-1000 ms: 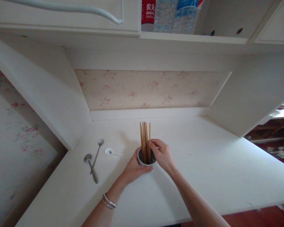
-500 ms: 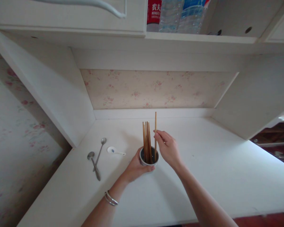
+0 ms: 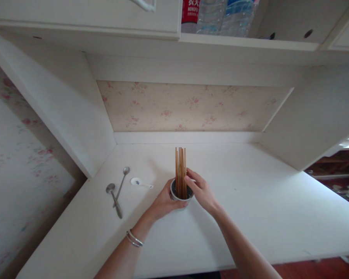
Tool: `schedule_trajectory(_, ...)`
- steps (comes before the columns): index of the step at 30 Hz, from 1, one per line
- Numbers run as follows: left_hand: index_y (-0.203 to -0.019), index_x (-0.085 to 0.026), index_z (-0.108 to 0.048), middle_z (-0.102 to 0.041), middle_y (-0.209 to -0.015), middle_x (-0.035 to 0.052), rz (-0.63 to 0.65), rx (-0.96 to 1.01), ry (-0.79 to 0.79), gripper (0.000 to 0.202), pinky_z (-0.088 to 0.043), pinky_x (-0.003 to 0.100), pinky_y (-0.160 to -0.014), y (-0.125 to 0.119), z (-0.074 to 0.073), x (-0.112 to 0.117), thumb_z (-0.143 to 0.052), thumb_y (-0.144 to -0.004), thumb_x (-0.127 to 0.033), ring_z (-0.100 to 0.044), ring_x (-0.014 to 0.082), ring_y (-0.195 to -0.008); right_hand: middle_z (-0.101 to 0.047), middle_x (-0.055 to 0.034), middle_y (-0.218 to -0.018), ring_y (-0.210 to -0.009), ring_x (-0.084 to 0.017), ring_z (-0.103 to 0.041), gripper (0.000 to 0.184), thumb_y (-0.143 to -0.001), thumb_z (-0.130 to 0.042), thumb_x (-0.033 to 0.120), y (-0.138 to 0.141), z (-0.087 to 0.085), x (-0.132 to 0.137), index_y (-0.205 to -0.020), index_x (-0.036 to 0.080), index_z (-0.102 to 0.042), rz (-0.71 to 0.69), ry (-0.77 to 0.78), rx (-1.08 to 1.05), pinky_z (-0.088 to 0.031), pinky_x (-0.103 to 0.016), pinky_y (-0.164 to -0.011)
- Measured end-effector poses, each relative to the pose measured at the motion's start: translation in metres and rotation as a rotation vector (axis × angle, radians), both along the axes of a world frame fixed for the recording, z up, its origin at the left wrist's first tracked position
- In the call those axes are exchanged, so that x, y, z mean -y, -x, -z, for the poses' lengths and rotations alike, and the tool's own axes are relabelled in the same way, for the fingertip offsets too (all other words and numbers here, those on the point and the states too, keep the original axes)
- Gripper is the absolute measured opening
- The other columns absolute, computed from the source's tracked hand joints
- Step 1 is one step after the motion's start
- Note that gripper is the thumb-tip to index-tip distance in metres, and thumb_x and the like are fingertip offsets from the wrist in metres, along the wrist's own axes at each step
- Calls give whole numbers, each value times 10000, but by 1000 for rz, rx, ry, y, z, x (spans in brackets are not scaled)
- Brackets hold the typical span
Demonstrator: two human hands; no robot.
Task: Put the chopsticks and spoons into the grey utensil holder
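Left hand (image 3: pixel 162 201) curled round cup (image 3: pixel 173 194); right hand (image 3: pixel 200 190) beside chopsticks (image 3: pixel 180 174)

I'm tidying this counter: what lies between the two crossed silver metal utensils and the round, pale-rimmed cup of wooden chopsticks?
The head view shows a small white spoon with a blue mark, then the left hand, wrapped around the cup.

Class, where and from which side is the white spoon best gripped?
Probably the narrow handle, pinched from above and the right: the white spoon lies on the counter, handle pointing right toward the left hand, broader bowl at the left.
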State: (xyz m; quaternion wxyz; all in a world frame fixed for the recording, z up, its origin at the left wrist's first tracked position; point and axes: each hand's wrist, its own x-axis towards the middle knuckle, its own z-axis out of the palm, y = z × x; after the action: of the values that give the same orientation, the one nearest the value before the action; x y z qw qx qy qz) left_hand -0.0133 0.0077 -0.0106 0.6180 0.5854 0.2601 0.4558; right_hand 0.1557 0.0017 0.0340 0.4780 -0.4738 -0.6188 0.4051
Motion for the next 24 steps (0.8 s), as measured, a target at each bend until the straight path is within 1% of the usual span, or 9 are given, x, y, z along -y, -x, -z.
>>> schedule_trajectory(3,-1266,-218,-518,-540,-1307,117,-95,-82,-17,782,-398,444,-1043,3,0,-2,-872,-570,-240,-508,310,-1231,-503,-56,-1420,-1305,-256,-461,675,-842,-639,485,-5,18,12,-1439,313,-375,-195,104,-213,-372,-458,-1075)
schedule_trajectory(4,-1255,-212,-532,-546,-1291,119,-119,-111,-17,790,-407,442,-1034,4,0,-2,-883,-549,-251,-516,315,-1217,-470,-56,-1449,-1332,-263,-431,740,-810,-680,485,-6,24,15,-1449,314,-350,-256,105,-269,-345,-467,-1098)
schedule_trajectory(6,-1257,-204,-541,-554,-1280,124,-136,-135,-12,811,-415,438,-1027,5,1,-3,-891,-530,-279,-527,318,-1202,-472,-78,-1447,-1326,-291,-436,806,-751,-744,481,-4,35,20,-1437,287,-369,-330,77,-347,-341,-488,-1100)
schedule_trajectory(9,-1297,-209,-522,-558,-1308,134,-84,-76,-10,823,-400,442,-1048,5,1,-4,-871,-567,-358,-522,312,-1221,-530,-102,-1388,-1275,-315,-488,795,-704,-798,433,-1,47,22,-1386,256,-431,-294,32,-370,-360,-518,-1079)
schedule_trajectory(13,-1317,-190,-510,-562,-1331,146,1,10,18,781,-367,462,-1079,5,-3,-1,-809,-645,-453,-505,314,-1253,-538,-95,-1377,-1268,-304,-496,811,-667,-841,328,0,54,20,-1365,267,-433,-231,8,-355,-346,-523,-1093)
schedule_trajectory(18,-1320,-202,-513,-569,-1329,136,15,-93,30,802,-388,443,-1058,11,-16,8,-851,-612,-367,-513,308,-1239,-571,-95,-1337,-1227,-297,-535,720,-713,-810,298,2,51,23,-1334,271,-447,-209,18,-353,-395,-513,-1062)
schedule_trajectory(19,-1323,-209,-510,-559,-1339,134,-21,-137,27,808,-401,430,-1044,14,-18,10,-855,-606,-349,-520,300,-1227,-566,-96,-1343,-1232,-301,-531,723,-711,-812,298,2,50,24,-1335,270,-447,-206,18,-350,-394,-515,-1063)
schedule_trajectory(21,-1287,-204,-532,-563,-1323,133,-166,-265,38,734,-451,388,-969,26,-19,15,-828,-635,-366,-568,269,-1150,-560,-98,-1351,-1238,-306,-526,739,-707,-814,301,1,51,24,-1342,267,-439,-204,20,-350,-390,-524,-1063)
schedule_trajectory(24,-1083,-170,-615,-668,-1084,104,-444,-543,57,462,-494,317,-737,56,-19,20,-661,-767,-504,-644,200,-840,-569,-98,-1338,-1226,-305,-537,757,-703,-817,306,0,53,24,-1350,264,-426,-203,39,-345,-389,-527,-1058)
